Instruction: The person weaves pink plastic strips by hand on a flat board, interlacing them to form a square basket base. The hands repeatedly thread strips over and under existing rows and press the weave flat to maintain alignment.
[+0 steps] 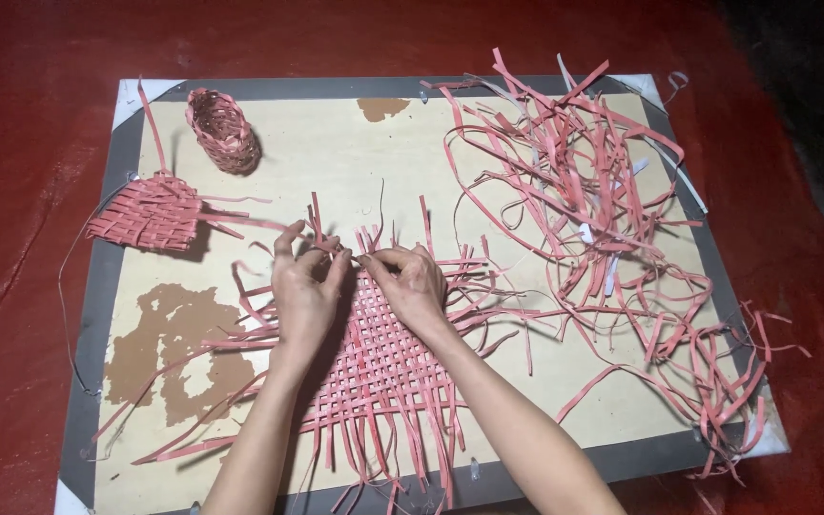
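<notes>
Currently: both hands pinching strips at mat's far edge

Left hand (305, 286) and right hand (412, 281) each pinch a strip (360, 257) between fingertips, holding the weave tight. Mat (379, 358) lies flat under both wrists, pinned by them. Loose strips (584, 200) piled right of right hand, within reach.

Single head view, looking steeply down from near edge toward far side. Close range: board (336, 153) fills frame, red floor (11, 286) around it, forearms entering from near edge.

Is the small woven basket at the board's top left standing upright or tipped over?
Tipped over: the small woven basket lies on its side on the board.
</notes>
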